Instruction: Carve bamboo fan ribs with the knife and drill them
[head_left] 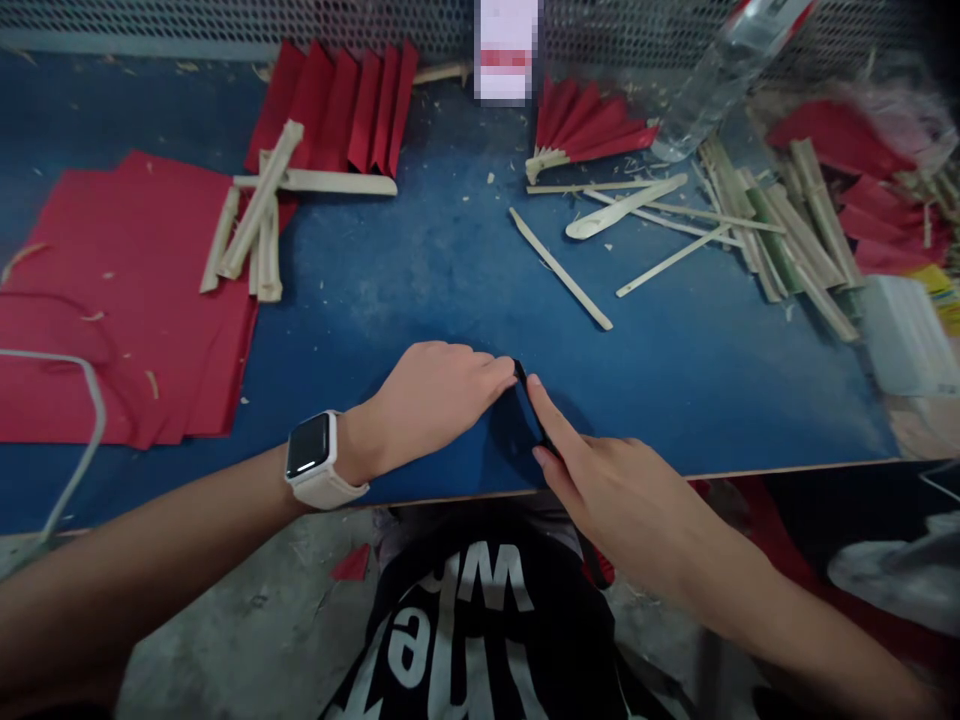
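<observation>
My left hand (439, 405) is above the front of the blue table, fingers curled and pinching the far end of a slim black object (534, 412). My right hand (611, 480) grips the same object's near end, its thumb and fingers closed along the side. The object is seen nearly edge-on, so its kind cannot be made out. A watch with a pale band (313, 450) is on my left wrist. Beyond my hands lie a thin bamboo strip (561, 270) and a flat pale bamboo piece (626, 207).
Red paper sheets (112, 300) are stacked at the left, with bamboo pieces (262, 220) crossed at their corner. Behind are pleated red paper (337, 105) and a red paper fan (592, 125). A plastic bottle (705, 95) and split bamboo (780, 225) are at the right.
</observation>
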